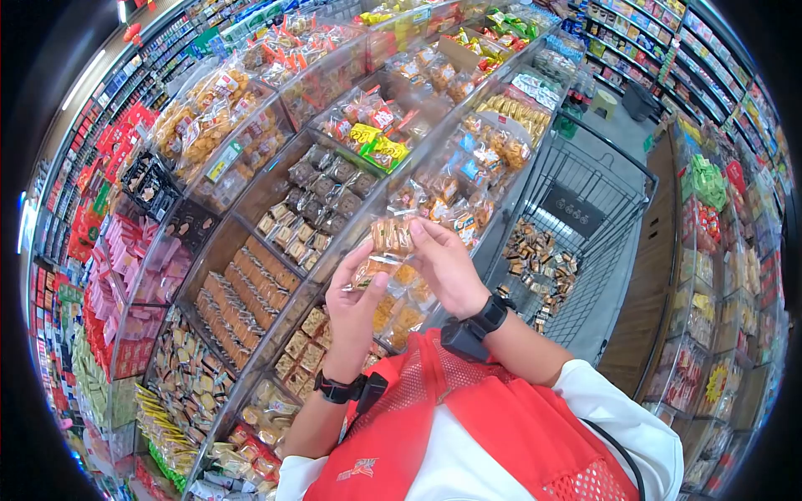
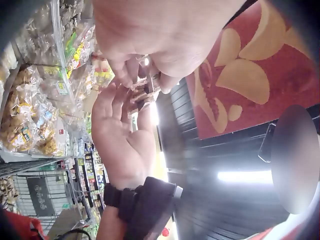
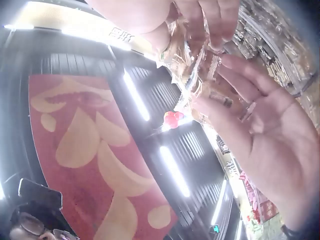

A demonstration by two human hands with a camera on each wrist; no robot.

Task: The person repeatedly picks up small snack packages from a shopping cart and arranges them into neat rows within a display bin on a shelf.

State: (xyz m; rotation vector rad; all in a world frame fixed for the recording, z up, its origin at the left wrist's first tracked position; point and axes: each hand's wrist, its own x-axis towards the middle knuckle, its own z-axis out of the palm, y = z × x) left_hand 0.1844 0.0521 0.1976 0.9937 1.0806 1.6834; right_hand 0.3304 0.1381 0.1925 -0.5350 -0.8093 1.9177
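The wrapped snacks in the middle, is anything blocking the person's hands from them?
Nothing visible does: the left hand and the right hand both hold the wrapped snacks by their fingers.

Brown-and-tan snack packet [image 1: 391, 237], red vest [image 1: 522, 413]

Grey floor [image 1: 626, 136]; stocked shelves [image 1: 710, 54] beyond; ribbed ceiling [image 3: 77, 63], blurred, perhaps metal; strip lights [image 3: 175, 171]; red panel [image 3: 100, 155].

The person wears a red vest [image 1: 526, 417] with mesh parts [image 1: 405, 380] over a white short-sleeved shirt [image 1: 459, 463]. Around each wrist is a black strap [image 1: 489, 317] with a dark box [image 2: 152, 207]. One small pale mark [image 1: 357, 469] on the vest is perhaps a logo.
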